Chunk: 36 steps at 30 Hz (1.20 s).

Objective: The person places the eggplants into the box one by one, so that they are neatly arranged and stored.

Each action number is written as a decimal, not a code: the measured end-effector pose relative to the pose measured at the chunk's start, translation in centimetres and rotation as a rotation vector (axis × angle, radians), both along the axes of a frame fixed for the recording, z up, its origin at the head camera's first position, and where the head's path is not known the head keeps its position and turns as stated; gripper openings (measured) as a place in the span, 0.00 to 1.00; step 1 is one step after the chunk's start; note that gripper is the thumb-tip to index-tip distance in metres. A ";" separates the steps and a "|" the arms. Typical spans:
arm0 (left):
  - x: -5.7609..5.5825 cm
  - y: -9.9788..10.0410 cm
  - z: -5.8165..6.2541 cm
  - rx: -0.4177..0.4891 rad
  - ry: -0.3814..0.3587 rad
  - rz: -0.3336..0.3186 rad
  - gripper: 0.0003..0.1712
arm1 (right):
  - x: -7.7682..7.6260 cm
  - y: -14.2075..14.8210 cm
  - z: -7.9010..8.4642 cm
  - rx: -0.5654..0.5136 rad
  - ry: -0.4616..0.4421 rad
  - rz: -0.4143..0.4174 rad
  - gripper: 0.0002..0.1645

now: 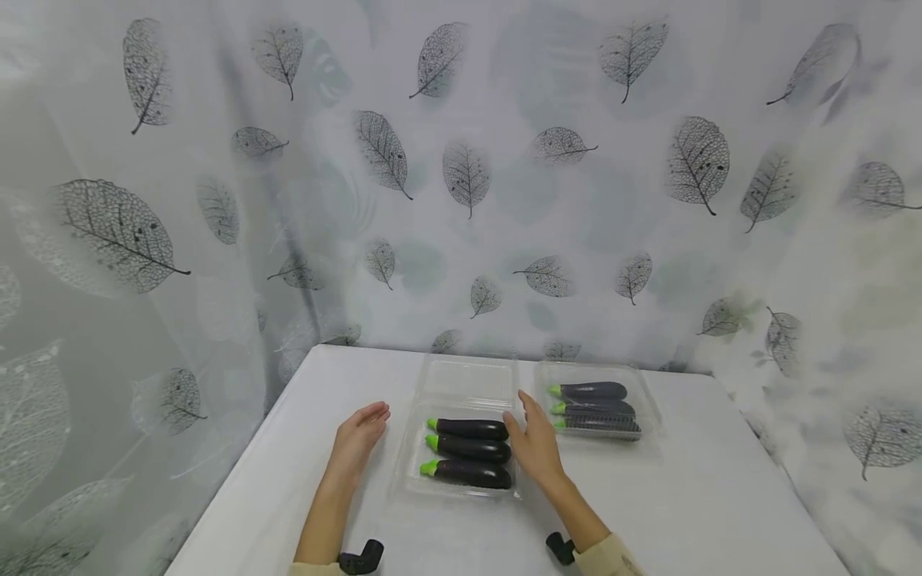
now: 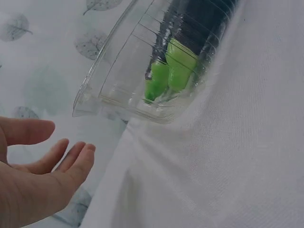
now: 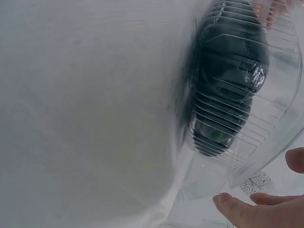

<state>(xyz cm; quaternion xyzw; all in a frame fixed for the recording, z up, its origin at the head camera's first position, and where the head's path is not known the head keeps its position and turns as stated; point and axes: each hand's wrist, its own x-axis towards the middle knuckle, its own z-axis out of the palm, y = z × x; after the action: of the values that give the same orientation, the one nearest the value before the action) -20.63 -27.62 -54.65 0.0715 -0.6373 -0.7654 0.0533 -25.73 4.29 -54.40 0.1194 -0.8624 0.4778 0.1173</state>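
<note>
A clear plastic box (image 1: 407, 472) stands on the table with its lid (image 1: 468, 378) folded back behind it. Three dark eggplants (image 1: 471, 449) with green stem ends lie in it side by side, stems toward the left. To the left of the box, my left hand (image 1: 358, 436) is held apart from it, fingers relaxed and thumb spread. My right hand (image 1: 535, 442) is at the box's right edge, fingers extended. In the right wrist view, its fingertips (image 3: 228, 204) are close to the box's corner, and ribbed wall (image 3: 270, 128) shows the eggplants' rounded ends behind it. Neither hand grips anything.
A second clear box (image 1: 651, 416) with three eggplants (image 1: 594, 409) stands behind and right of my right hand. White cloth (image 1: 684, 496) covers the table. A leaf-printed curtain (image 1: 504, 200) hangs behind the table and along both sides.
</note>
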 end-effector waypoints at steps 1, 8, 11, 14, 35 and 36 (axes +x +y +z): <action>-0.3 0.0 0.1 -0.018 -0.006 -0.002 0.28 | -0.2 -0.1 0.0 -0.005 -0.020 -0.003 0.35; -2.6 0.2 0.3 -0.082 -0.022 -0.047 0.30 | -1.3 -0.6 -0.1 -0.096 -0.157 -0.017 0.35; -3.3 0.4 0.3 -0.079 -0.026 -0.070 0.30 | -1.6 -0.7 -0.1 -0.134 -0.204 -0.022 0.33; -3.8 0.8 0.2 -0.073 -0.051 -0.084 0.31 | -1.8 -0.9 -0.1 -0.167 -0.261 -0.025 0.32; -7.0 3.4 -1.3 -0.007 -0.097 -0.115 0.27 | -2.7 -1.3 -0.5 -0.253 -0.263 -0.098 0.27; -7.0 3.5 -1.3 -0.007 -0.095 -0.112 0.27 | -2.7 -1.3 -0.6 -0.259 -0.264 -0.100 0.27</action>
<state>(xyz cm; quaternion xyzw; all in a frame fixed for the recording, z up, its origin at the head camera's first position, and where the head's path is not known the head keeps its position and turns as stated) -27.65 -24.17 -55.99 0.0717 -0.6448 -0.7607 -0.0198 -28.45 3.00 -55.02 -0.0037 -0.8066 0.5897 0.0411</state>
